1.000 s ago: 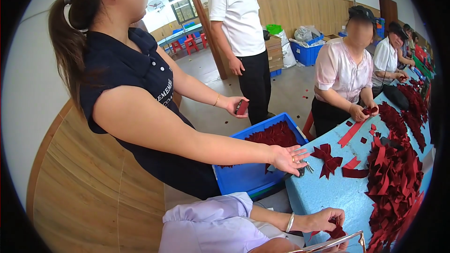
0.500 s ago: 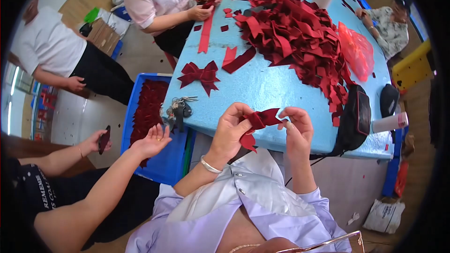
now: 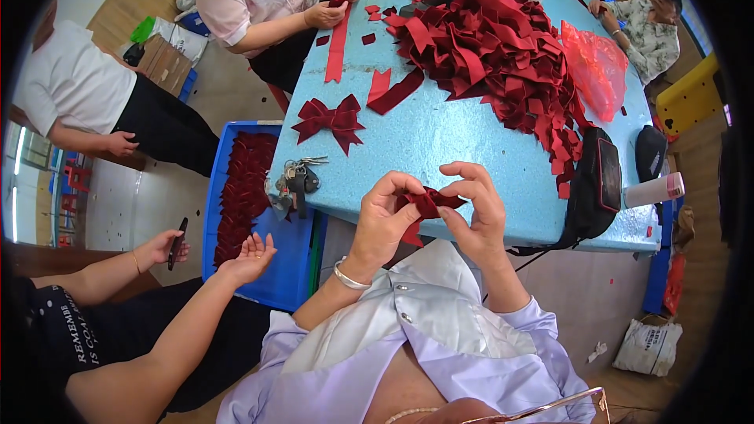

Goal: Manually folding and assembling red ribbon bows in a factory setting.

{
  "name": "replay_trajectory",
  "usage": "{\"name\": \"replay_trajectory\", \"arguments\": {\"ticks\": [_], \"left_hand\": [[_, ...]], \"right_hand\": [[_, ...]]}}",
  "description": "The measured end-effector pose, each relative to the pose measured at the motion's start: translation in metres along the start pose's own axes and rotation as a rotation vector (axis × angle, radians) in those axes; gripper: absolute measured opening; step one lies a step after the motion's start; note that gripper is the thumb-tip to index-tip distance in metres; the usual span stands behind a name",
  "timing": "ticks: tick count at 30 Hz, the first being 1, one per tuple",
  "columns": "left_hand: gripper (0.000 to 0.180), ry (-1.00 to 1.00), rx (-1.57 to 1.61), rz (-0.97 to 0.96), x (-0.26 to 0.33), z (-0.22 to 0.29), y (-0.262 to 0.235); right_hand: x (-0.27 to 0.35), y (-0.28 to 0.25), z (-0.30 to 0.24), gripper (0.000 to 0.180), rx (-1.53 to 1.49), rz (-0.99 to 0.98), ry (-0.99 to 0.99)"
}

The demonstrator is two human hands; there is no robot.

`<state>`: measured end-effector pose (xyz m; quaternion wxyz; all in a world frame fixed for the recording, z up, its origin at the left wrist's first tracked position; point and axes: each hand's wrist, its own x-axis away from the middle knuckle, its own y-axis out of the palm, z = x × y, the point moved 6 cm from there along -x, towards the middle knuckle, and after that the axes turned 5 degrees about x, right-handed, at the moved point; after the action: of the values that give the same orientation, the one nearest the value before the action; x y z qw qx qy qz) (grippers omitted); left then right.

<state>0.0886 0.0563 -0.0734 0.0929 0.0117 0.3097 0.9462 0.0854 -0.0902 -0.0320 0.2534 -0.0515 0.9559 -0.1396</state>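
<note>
My left hand (image 3: 386, 213) and my right hand (image 3: 473, 206) both pinch a folded piece of dark red ribbon (image 3: 428, 202) at the near edge of the light blue table (image 3: 440, 141). The fingers of both hands close on the ribbon from either side. A finished red bow (image 3: 331, 119) lies on the table beyond my left hand. A large heap of cut red ribbon pieces (image 3: 491, 43) covers the far middle of the table.
A bunch of keys (image 3: 294, 180) lies at the table's left edge. A blue crate of red ribbon (image 3: 243, 188) stands on the floor at left, a person's open hand (image 3: 247, 257) over it. A black pouch (image 3: 598, 180), a white bottle (image 3: 653, 188), and other seated people surround the table.
The view swung from the people at the side down to the table. My hands drew the ribbon closer together and folded it tighter. The neighbour's hand moved nearer over the crate.
</note>
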Motion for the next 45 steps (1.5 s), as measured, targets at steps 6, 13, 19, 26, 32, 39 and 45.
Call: {"name": "replay_trajectory", "arguments": {"ticks": [6,13,19,26,32,39,45], "left_hand": [[0.019,0.036,-0.030,-0.023,0.001,-0.001,-0.005],[0.020,-0.005,0.183,-0.073,0.000,-0.009,-0.005],[0.021,0.045,0.141,-0.125,-0.001,-0.009,-0.008],[0.020,0.095,0.032,-0.232,-0.003,-0.002,-0.006],[0.019,0.060,0.036,-0.245,-0.002,-0.001,-0.008],[0.019,0.093,-0.069,-0.261,-0.002,0.006,-0.006],[0.021,0.028,0.152,-0.231,0.002,0.002,-0.009]], "right_hand": [[-0.002,0.004,-0.008,0.028,0.104,-0.023,-0.153],[-0.004,0.002,-0.012,0.028,0.064,0.010,-0.193],[-0.011,0.001,-0.029,0.025,0.278,-0.059,-0.230],[-0.010,0.004,-0.032,0.024,0.260,-0.094,-0.195],[-0.012,0.006,-0.027,0.021,0.118,-0.113,-0.122],[-0.010,0.012,-0.027,0.019,0.195,-0.079,-0.113],[0.000,0.006,-0.008,0.018,-0.075,0.064,0.056]]}}
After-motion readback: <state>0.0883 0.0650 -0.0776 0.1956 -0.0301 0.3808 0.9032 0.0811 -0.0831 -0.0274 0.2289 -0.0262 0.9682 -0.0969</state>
